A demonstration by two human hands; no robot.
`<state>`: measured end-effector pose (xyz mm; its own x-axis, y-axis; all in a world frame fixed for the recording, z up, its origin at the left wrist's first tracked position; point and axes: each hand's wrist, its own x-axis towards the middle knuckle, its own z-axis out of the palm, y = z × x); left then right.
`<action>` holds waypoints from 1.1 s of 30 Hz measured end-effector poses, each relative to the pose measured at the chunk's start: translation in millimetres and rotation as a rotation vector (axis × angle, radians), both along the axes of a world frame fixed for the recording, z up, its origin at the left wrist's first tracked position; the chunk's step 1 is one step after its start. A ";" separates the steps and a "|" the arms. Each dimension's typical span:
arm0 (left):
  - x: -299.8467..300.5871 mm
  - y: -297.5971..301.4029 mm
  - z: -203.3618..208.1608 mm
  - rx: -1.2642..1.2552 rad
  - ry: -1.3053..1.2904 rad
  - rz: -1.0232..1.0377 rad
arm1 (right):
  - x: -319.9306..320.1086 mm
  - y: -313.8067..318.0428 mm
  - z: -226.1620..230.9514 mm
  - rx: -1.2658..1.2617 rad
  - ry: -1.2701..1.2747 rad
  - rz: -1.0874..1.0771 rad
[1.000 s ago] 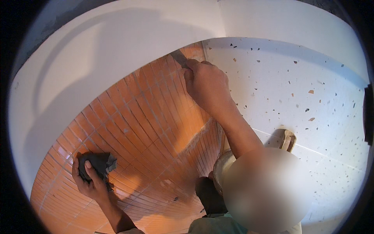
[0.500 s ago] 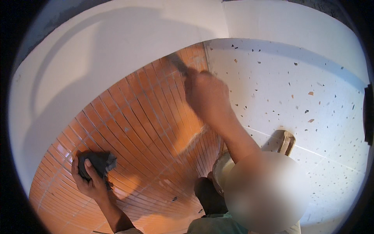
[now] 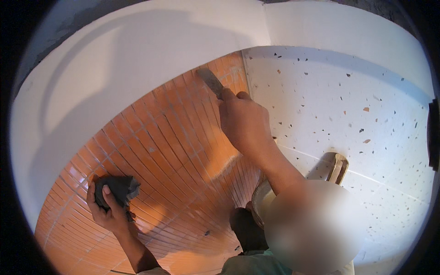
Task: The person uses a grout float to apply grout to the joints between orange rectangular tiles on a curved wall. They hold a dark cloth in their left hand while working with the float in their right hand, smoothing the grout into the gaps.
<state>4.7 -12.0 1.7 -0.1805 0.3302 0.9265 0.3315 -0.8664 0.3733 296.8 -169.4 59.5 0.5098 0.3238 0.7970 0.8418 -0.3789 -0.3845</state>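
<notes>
My right hand (image 3: 245,119) is closed round the handle of a putty knife (image 3: 210,82). Its flat grey blade lies against the orange strip tiles (image 3: 151,114), near their upper edge by the corner. My left hand (image 3: 110,213) is wrapped round a dark grey rounded lump (image 3: 114,190) with a ragged, paler right edge, over the lower left of the tiles. What that lump is made of I cannot tell. Grey lines run in the joints between the tiles, and pale smears mark some of them.
White speckled panels (image 3: 321,110) meet the tiles at a corner on the right. A white band (image 3: 91,78) curves above. By my right forearm stands a tan-rimmed container (image 3: 256,204), partly hidden by a blurred patch. A tan grooved piece (image 3: 338,168) lies nearby.
The putty knife's blade has tilted and shows more of its length; my right hand has shifted slightly down. The left hand keeps its hold and appears slightly to the right.
</notes>
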 end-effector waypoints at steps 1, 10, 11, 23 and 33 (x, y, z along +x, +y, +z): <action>-0.6 1.3 -1.7 -0.008 -0.013 -0.038 | 3.1 3.2 2.4 0.040 -0.022 0.012; 2.2 -2.3 0.5 0.026 -0.025 -0.070 | 11.4 5.3 -2.7 0.071 0.011 0.022; 4.1 -4.1 1.3 0.010 -0.058 -0.094 | 24.1 8.0 1.1 0.097 -0.005 0.000; 2.9 2.6 1.5 0.069 0.013 -0.018 | 70.8 -3.8 15.5 0.127 0.024 -0.001; -3.4 9.3 0.2 0.127 0.044 0.018 | 79.9 -3.9 20.9 0.101 -0.002 -0.015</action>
